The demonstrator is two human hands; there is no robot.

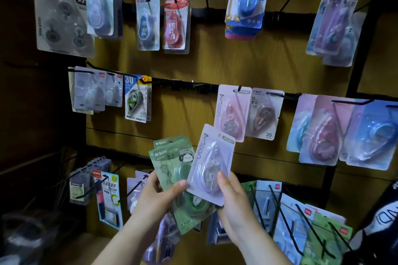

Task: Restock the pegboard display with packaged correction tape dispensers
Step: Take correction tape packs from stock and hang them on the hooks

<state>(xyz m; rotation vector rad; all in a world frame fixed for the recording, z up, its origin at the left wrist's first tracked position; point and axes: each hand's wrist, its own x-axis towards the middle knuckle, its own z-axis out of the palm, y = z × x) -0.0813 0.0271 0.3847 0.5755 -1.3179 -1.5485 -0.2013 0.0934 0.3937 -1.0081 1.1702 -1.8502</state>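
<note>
Packs [169, 168] clasped by left grip [155, 197] sit partly hidden behind lilac pack [212, 157] pinched by right grip [234, 204].

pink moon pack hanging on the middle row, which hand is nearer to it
Right. The right hand is directly below the pink moon pack, holding a lilac pack; the left hand is below and further left, holding green packs.

Lilac pack [212, 163]: matt card backing, glossy clear plastic blister. Green packs [170, 165]: printed card, same glossy blister. Hooks [280, 211]: thin black wire, looks metal. Back panel [247, 66]: brown, matt, wood-like.
</note>
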